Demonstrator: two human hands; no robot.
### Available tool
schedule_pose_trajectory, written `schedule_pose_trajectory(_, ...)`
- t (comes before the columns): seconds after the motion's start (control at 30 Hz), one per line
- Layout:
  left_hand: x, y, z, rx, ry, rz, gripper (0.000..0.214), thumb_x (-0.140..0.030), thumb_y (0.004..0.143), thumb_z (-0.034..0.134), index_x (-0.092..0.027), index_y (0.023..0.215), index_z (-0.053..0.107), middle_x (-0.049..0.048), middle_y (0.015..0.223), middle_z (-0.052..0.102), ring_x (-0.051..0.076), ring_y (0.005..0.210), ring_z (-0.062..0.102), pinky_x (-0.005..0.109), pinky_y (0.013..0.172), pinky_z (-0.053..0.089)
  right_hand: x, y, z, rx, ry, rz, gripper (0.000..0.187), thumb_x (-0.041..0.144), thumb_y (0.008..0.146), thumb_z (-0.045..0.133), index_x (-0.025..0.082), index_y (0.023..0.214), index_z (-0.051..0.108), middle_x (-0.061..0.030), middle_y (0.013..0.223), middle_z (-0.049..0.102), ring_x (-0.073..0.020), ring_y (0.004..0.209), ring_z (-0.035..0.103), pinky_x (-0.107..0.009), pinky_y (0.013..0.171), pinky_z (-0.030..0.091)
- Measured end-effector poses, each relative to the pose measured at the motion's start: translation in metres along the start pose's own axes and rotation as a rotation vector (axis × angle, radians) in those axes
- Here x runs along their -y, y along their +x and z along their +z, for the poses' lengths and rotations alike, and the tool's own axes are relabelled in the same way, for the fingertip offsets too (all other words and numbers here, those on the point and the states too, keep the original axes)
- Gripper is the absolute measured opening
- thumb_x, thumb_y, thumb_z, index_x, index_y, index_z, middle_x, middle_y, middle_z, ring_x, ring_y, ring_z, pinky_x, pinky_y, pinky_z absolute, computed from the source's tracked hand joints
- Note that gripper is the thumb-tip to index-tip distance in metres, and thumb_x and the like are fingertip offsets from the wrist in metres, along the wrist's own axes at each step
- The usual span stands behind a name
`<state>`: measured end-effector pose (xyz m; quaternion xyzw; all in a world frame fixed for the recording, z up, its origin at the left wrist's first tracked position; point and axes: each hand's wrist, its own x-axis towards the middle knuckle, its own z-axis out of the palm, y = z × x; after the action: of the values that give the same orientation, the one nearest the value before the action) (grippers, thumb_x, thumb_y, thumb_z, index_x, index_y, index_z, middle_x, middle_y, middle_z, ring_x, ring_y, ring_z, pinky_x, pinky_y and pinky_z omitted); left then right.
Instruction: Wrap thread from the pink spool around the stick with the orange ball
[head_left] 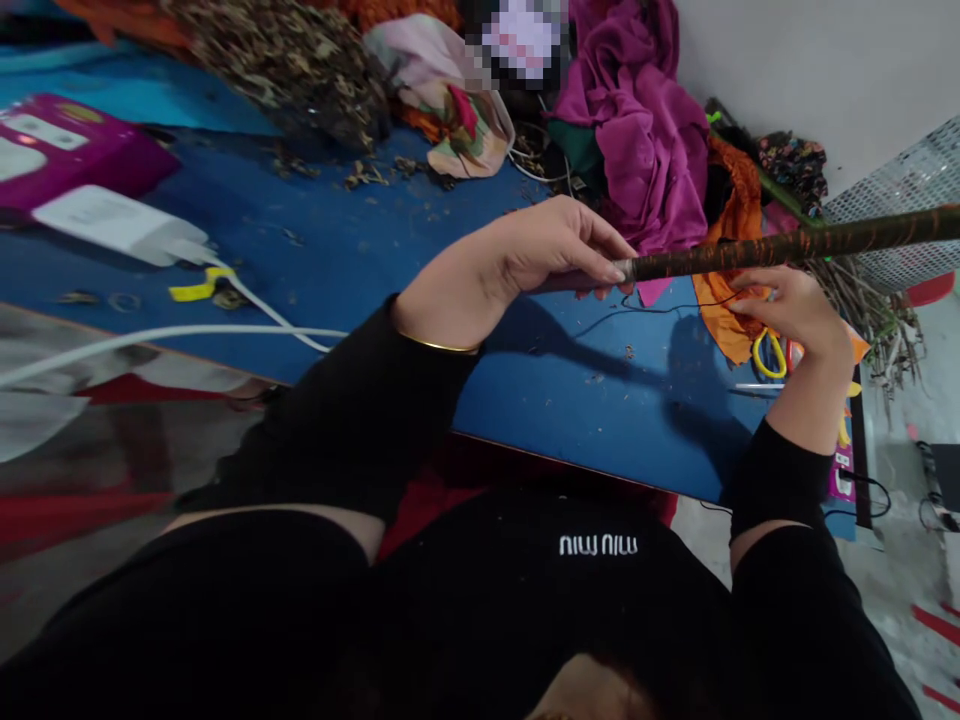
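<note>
My left hand (pixel 559 245) is closed around the near end of a long dark brown stick (pixel 787 243) with orange-brown marks along it. A pale grey band shows on the stick beside the fingertips. From there the stick runs to the right, out of view. Just below it, my right hand (pixel 799 305) pinches a thin dark thread (pixel 660 307), which hangs in a loose curve towards my left hand. Yellow-handled scissors (pixel 769 355) lie on the blue table (pixel 360 230), under my right hand. Orange cloth (pixel 724 325) lies behind the right fingers.
At the left are a purple power strip (pixel 150 160) and a white charger (pixel 120 222) with its cable (pixel 277 330). Magenta cloth (pixel 645 120), patterned cloth (pixel 472 130) and a heap of dried plant bits (pixel 292 70) lie at the back. Twigs (pixel 874 310) stand at right.
</note>
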<state>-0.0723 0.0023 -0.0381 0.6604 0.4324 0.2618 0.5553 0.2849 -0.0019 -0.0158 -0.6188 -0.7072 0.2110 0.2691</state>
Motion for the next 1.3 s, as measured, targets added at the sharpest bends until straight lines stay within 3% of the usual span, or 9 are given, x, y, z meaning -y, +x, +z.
schedule_pose_trajectory(0.1, -0.003, -0.001, 0.009, -0.052, -0.072, 0.026, 0.034, -0.022, 0.076, 0.078, -0.014, 0.108, 0.084, 0.0071, 0.082, 0.075, 0.022, 0.080, 0.076, 0.037, 0.075, 0.055, 0.033, -0.004, 0.041, 0.095, 0.099, -0.188, 0.046, 0.060, 0.077, 0.087, 0.027, 0.108, 0.079, -0.0056, 0.121, 0.080, -0.0266, 0.119, 0.072, -0.049, 0.116, 0.053)
schedule_pose_trajectory(0.17, -0.003, -0.001, 0.012, -0.061, -0.170, 0.022, 0.030, -0.018, 0.076, 0.077, -0.013, 0.104, 0.084, 0.0054, 0.078, 0.072, 0.019, 0.075, 0.074, 0.033, 0.073, 0.054, 0.048, -0.004, 0.074, 0.152, 0.303, -0.260, 0.061, 0.074, 0.074, 0.084, 0.027, 0.111, 0.076, -0.0061, 0.123, 0.080, -0.0248, 0.125, 0.072, -0.045, 0.119, 0.055)
schedule_pose_trajectory(0.3, -0.002, 0.001, 0.012, -0.059, -0.389, -0.010, 0.023, -0.008, 0.076, 0.074, -0.010, 0.098, 0.082, 0.0021, 0.071, 0.067, 0.011, 0.061, 0.064, 0.027, 0.067, 0.048, 0.067, -0.013, 0.114, 0.266, 0.441, -0.266, 0.061, 0.083, 0.082, 0.071, 0.023, 0.096, 0.074, -0.0030, 0.086, 0.077, -0.0194, 0.085, 0.076, -0.038, 0.089, 0.065)
schedule_pose_trajectory(0.4, -0.002, 0.004, 0.013, -0.089, -0.464, -0.037, 0.022, -0.003, 0.077, 0.073, -0.009, 0.096, 0.080, 0.0019, 0.072, 0.069, 0.009, 0.057, 0.061, 0.025, 0.062, 0.043, 0.078, -0.026, 0.112, 0.096, 0.332, -0.344, 0.054, 0.072, 0.097, 0.060, 0.023, 0.078, 0.070, -0.0002, 0.069, 0.065, -0.0155, 0.071, 0.066, -0.036, 0.082, 0.062)
schedule_pose_trajectory(0.53, 0.001, 0.010, 0.021, -0.114, -0.454, -0.061, 0.015, -0.004, 0.081, 0.073, -0.010, 0.094, 0.078, 0.0027, 0.074, 0.071, 0.009, 0.057, 0.061, 0.026, 0.063, 0.044, 0.085, -0.032, 0.109, -0.170, 0.409, -0.516, 0.051, 0.069, 0.099, 0.060, 0.024, 0.076, 0.069, -0.0053, 0.094, 0.069, -0.0228, 0.108, 0.071, -0.046, 0.104, 0.060)
schedule_pose_trajectory(0.67, 0.005, 0.014, 0.035, -0.113, -0.356, -0.049, 0.017, -0.009, 0.081, 0.078, -0.010, 0.098, 0.078, 0.0010, 0.068, 0.066, 0.010, 0.056, 0.059, 0.029, 0.064, 0.046, 0.079, -0.029, 0.124, -0.061, 0.634, -0.447, 0.054, 0.072, 0.101, 0.055, 0.024, 0.076, 0.064, -0.0006, 0.077, 0.060, -0.0161, 0.077, 0.067, -0.040, 0.085, 0.063)
schedule_pose_trajectory(0.8, 0.007, 0.016, 0.045, -0.116, -0.234, -0.045, 0.046, -0.001, 0.075, 0.078, -0.010, 0.120, 0.074, -0.0014, 0.066, 0.066, 0.012, 0.056, 0.059, 0.030, 0.064, 0.047, 0.075, -0.029, 0.130, -0.095, 0.709, -0.251, 0.052, 0.070, 0.095, 0.067, 0.022, 0.074, 0.062, 0.0044, 0.065, 0.051, -0.0075, 0.054, 0.044, -0.026, 0.056, 0.046)
schedule_pose_trajectory(1.1, 0.008, 0.018, 0.052, -0.101, -0.039, 0.011, 0.021, -0.012, 0.075, 0.077, -0.010, 0.096, 0.077, -0.0010, 0.062, 0.062, 0.013, 0.058, 0.058, 0.028, 0.062, 0.047, 0.093, -0.044, 0.121, -0.169, 0.675, -0.182, 0.054, 0.067, 0.092, 0.073, 0.022, 0.066, 0.060, 0.0048, 0.061, 0.047, -0.0073, 0.055, 0.037, -0.025, 0.054, 0.038)
schedule_pose_trajectory(1.3, 0.018, 0.022, 0.053, -0.078, 0.104, 0.005, 0.013, -0.016, 0.071, 0.070, -0.013, 0.081, 0.077, -0.0018, 0.058, 0.059, 0.013, 0.058, 0.054, 0.029, 0.064, 0.045, 0.085, -0.033, 0.126, -0.067, 0.739, -0.095, 0.051, 0.067, 0.092, 0.073, 0.022, 0.070, 0.060, 0.0046, 0.065, 0.050, -0.0070, 0.057, 0.040, -0.024, 0.054, 0.038)
